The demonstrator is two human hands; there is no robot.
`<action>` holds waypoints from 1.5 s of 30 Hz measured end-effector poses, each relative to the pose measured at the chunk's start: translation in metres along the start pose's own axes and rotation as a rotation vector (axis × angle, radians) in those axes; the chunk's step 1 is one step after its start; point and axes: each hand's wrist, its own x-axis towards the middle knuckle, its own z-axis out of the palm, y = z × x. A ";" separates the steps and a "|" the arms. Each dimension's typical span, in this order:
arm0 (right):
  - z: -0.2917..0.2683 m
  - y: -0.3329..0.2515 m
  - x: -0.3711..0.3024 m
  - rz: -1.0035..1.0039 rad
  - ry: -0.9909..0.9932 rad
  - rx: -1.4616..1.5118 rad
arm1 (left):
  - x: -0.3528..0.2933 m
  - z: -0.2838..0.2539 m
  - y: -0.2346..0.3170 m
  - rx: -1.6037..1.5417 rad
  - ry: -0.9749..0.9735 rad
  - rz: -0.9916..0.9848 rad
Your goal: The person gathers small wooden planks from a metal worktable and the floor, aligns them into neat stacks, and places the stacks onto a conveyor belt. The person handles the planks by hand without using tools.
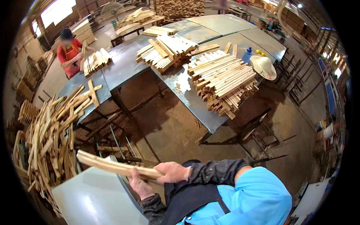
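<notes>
Currently: wooden slat bundle [112, 165] clamped by left hand [140, 186] and right hand [172, 172], held over grey table [93, 198].

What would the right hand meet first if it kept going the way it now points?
The right hand, gripping the wooden slat, points left; probably the loose slat heap comes first, though depth is unclear.
</notes>
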 end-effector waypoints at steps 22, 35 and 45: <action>-0.100 0.113 -0.019 0.434 0.365 1.264 | 0.122 0.248 -0.093 0.123 -0.566 -0.604; -0.166 0.166 -0.007 0.343 0.389 1.134 | 0.140 0.329 -0.134 0.239 -0.543 -0.499; -0.225 0.149 0.047 0.279 0.251 0.549 | 0.190 0.349 -0.142 0.143 -0.463 -0.534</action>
